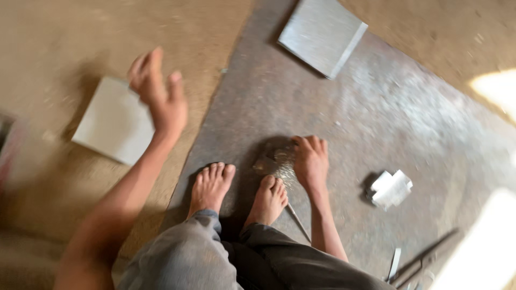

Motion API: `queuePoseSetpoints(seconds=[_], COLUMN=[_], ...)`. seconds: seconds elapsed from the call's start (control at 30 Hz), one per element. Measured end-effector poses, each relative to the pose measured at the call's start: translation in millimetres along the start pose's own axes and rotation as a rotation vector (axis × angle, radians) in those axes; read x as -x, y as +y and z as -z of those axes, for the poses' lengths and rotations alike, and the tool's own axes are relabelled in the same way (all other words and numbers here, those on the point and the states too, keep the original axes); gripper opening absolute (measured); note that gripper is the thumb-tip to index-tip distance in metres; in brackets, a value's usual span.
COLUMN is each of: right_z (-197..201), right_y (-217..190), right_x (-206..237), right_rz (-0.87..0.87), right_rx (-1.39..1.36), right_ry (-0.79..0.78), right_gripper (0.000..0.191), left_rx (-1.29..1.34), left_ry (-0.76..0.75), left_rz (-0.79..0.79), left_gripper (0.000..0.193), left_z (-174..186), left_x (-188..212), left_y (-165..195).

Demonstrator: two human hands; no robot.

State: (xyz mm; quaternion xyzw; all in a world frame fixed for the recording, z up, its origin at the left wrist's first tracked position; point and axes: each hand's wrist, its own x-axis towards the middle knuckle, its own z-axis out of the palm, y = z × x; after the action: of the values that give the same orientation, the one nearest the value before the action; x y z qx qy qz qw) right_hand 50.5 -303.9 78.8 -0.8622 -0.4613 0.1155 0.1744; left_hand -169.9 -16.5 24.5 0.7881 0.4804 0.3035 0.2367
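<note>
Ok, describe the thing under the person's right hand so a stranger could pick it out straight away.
Start at the big dark metal sheet on the dirt floor, then find the two bare feet at its near edge. Just beyond the toes, the right hand presses down on a small crumpled, shiny metal piece. Unlike the flat square plates nearby, it is wrinkled and irregular.

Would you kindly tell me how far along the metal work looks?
Done: crumpled shiny offcut lies aside. In hand: right hand presses a small shiny metal piece onto the dark floor plate; left hand hovers open above a pale square sheet. Left: grey square sheet untouched.
</note>
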Motion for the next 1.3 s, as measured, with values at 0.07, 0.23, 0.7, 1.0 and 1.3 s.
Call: queuePoseSetpoints(seconds=[0.07, 0.23, 0.7, 1.0, 1.3], right_z=[2, 16, 27, -14, -28], right_y=[-11, -34, -9, 35, 58], right_x=[0, 0, 54, 98, 27], right_rz=[-0.034, -0.137, -0.151, -0.449, -0.208], right_rx=[0.009, -0.009, -0.277, -0.288, -0.018], right_ry=[-0.002, -0.015, 0.294, 0.133, 0.381], right_gripper=[0.029, 0.032, 0.035, 0.010, 0.015], left_rx=[0.161, -0.035, 0.623, 0.350, 0.343], left_ry=[-0.033, -0.199, -1.088, -0.771, -0.487], left_rz=[-0.233, -0.247, 0.292, -0.375, -0.432], left_gripper=[0.048, 0.074, 0.028, 0.023, 0.035], left_z=[-69, -207, -54, -39, -79], left_x=[-38, -91, 102, 100, 61], left_y=[45, 134, 90, 95, 120])
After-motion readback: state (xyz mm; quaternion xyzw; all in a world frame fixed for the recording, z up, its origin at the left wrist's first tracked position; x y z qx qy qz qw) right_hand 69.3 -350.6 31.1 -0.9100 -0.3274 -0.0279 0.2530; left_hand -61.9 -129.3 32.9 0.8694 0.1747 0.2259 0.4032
